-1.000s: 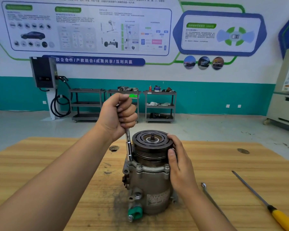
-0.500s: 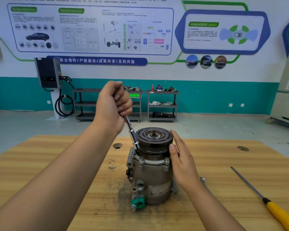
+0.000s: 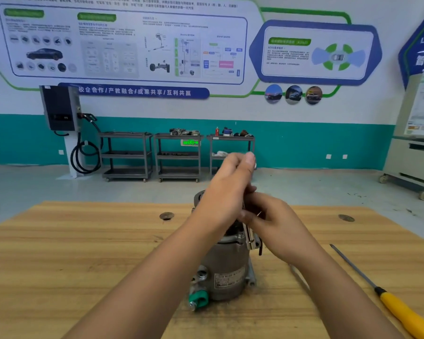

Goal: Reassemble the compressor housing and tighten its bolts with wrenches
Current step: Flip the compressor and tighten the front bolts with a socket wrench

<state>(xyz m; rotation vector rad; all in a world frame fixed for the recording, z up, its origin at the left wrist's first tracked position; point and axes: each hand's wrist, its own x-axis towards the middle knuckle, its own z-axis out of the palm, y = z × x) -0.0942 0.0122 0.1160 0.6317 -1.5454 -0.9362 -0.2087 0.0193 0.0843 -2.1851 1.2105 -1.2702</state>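
So the compressor is standing upright in the middle of the bench, green cap at the bottom front. The housing looks closed up, with no loose halves or parts lying around, so I'd call the reassembly part done and this the bolt-tightening stage.

Left hand is up over the top of the unit, grip curled round the upper end of the wrench. It's a long socket type, standing nearly upright. Right hand is just beside it, lower down, fingers wrapped round the shaft as if steadying it. The socket end sits down at the flange on the right side of the housing, so I guess that's the bolt being worked. The bolt itself is hidden under the tool, and there's some blur, so I can't say if it's seated.

How many bolts are already tight? Can't tell from here, since the hands cover most of the top. I'd guess the rest of the flange bolts need a go-round, then a final snug.

A yellow-handled screwdriver lies off to the right on the bench, untouched.
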